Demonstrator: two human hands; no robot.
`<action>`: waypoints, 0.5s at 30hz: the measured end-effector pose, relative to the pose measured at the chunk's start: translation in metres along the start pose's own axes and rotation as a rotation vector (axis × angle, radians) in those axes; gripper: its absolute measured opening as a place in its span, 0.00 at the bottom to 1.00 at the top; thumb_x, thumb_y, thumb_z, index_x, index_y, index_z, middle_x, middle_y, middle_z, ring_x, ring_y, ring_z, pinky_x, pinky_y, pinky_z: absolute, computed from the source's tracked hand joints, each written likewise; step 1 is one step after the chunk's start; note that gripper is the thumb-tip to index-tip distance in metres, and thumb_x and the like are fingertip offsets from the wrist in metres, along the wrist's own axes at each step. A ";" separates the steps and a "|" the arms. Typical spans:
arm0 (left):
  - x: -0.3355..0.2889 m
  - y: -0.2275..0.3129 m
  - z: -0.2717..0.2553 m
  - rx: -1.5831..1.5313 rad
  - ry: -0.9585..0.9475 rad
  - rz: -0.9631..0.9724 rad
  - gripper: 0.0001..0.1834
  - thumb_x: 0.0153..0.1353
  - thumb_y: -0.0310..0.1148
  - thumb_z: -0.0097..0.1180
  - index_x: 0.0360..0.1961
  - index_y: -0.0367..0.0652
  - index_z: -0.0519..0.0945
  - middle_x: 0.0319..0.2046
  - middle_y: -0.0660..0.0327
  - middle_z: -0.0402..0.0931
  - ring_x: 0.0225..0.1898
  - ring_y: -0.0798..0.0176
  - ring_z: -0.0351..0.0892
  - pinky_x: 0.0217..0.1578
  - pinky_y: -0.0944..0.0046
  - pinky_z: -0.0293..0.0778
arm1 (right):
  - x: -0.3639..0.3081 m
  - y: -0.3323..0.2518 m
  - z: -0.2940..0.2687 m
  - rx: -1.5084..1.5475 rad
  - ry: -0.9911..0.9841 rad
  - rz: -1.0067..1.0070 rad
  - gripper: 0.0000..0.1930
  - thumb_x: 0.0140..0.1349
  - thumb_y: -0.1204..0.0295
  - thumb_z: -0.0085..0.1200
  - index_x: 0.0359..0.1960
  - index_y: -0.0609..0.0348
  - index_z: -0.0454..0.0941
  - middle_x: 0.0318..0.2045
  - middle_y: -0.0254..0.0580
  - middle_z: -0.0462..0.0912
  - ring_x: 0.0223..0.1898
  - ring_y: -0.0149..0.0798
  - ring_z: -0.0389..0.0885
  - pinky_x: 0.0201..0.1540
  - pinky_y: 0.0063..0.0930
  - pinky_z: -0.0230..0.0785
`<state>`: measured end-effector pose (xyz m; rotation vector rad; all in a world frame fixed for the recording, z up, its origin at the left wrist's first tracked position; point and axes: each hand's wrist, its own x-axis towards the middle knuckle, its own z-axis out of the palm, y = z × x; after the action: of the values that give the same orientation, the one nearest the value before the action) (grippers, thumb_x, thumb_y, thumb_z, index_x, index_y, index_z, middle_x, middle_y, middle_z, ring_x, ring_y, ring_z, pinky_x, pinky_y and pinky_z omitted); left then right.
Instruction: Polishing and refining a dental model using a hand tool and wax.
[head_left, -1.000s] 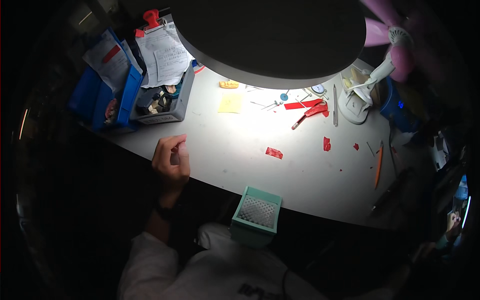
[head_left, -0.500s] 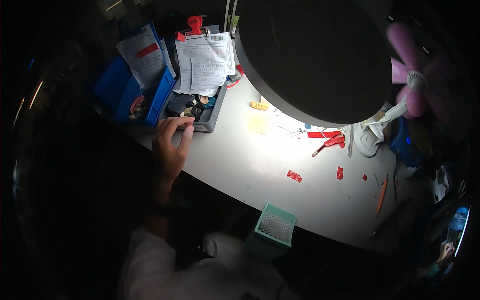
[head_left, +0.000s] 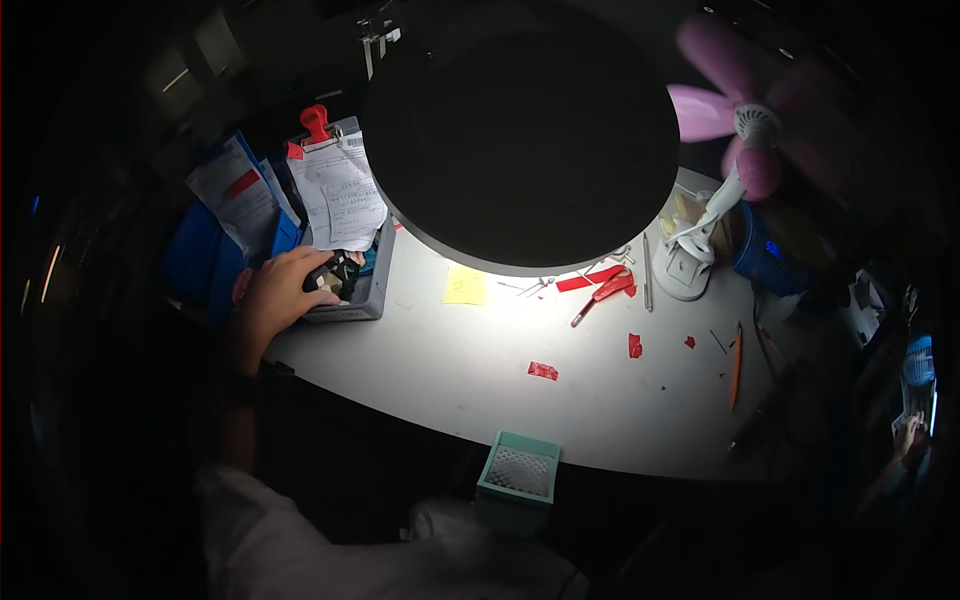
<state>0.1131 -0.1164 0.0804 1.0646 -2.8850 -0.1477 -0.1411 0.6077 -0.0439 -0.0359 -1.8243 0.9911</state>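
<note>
Fingers (head_left: 300,262) partly hide bin (head_left: 374,290); lamp (head_left: 525,140) partly hides tabletop (head_left: 470,380).

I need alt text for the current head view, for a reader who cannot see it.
A person's left hand reaches over a gray bin of dark and pale pieces, beside a blue bin. Red scraps, a yellow note and an orange pencil lie on the white table, lit by a round lamp.

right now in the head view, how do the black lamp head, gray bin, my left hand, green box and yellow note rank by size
Black lamp head
Gray bin, partly covered
Left hand and green box: too alike to rank
Yellow note
</note>
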 end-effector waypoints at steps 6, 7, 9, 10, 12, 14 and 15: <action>0.021 -0.002 -0.005 0.118 -0.053 0.084 0.37 0.47 0.40 0.77 0.59 0.37 0.79 0.57 0.48 0.78 0.59 0.43 0.77 0.62 0.53 0.71 | -0.034 -0.013 -0.010 0.148 -0.111 0.118 0.11 0.68 0.75 0.56 0.45 0.74 0.80 0.36 0.56 0.86 0.28 0.40 0.81 0.32 0.32 0.77; 0.028 -0.007 -0.002 0.092 -0.070 0.115 0.37 0.46 0.38 0.75 0.58 0.36 0.79 0.55 0.46 0.79 0.57 0.42 0.78 0.60 0.52 0.72 | -0.038 -0.023 -0.008 0.130 -0.085 0.140 0.11 0.68 0.76 0.55 0.45 0.74 0.80 0.36 0.56 0.86 0.28 0.40 0.81 0.32 0.32 0.77; 0.037 -0.010 0.013 -0.004 -0.102 0.121 0.33 0.42 0.32 0.69 0.54 0.34 0.79 0.45 0.42 0.83 0.51 0.40 0.81 0.52 0.49 0.76 | -0.047 -0.040 -0.002 0.134 -0.091 0.211 0.09 0.68 0.79 0.56 0.45 0.73 0.81 0.36 0.53 0.86 0.29 0.38 0.81 0.33 0.30 0.77; 0.028 -0.023 0.009 0.001 -0.030 0.180 0.31 0.42 0.30 0.66 0.51 0.34 0.78 0.39 0.42 0.84 0.46 0.38 0.83 0.48 0.47 0.77 | -0.050 -0.064 0.005 0.155 -0.149 0.352 0.08 0.68 0.79 0.57 0.45 0.70 0.82 0.34 0.48 0.86 0.29 0.34 0.81 0.33 0.27 0.77; 0.022 -0.047 0.018 -0.061 0.211 0.304 0.29 0.45 0.26 0.64 0.53 0.36 0.77 0.35 0.45 0.85 0.38 0.43 0.86 0.44 0.51 0.79 | -0.055 -0.070 0.005 0.299 -0.202 0.358 0.08 0.69 0.78 0.58 0.46 0.67 0.83 0.33 0.43 0.86 0.27 0.27 0.80 0.33 0.21 0.75; 0.011 -0.059 0.002 -0.360 0.000 0.026 0.37 0.50 0.20 0.60 0.65 0.40 0.69 0.46 0.43 0.84 0.47 0.47 0.85 0.51 0.53 0.78 | -0.066 -0.072 -0.004 0.225 -0.439 0.485 0.11 0.71 0.73 0.53 0.49 0.63 0.82 0.37 0.46 0.85 0.36 0.38 0.83 0.43 0.33 0.75; 0.007 -0.103 0.009 -0.399 0.103 0.129 0.37 0.53 0.20 0.59 0.67 0.42 0.67 0.48 0.45 0.83 0.48 0.52 0.84 0.51 0.55 0.78 | -0.068 -0.082 -0.016 0.064 -0.596 0.504 0.13 0.73 0.67 0.46 0.48 0.59 0.81 0.38 0.48 0.84 0.39 0.46 0.84 0.49 0.42 0.74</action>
<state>0.1734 -0.1979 0.0606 0.7867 -2.6600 -0.6111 -0.0636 0.5332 -0.0407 -0.1853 -2.3874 1.5310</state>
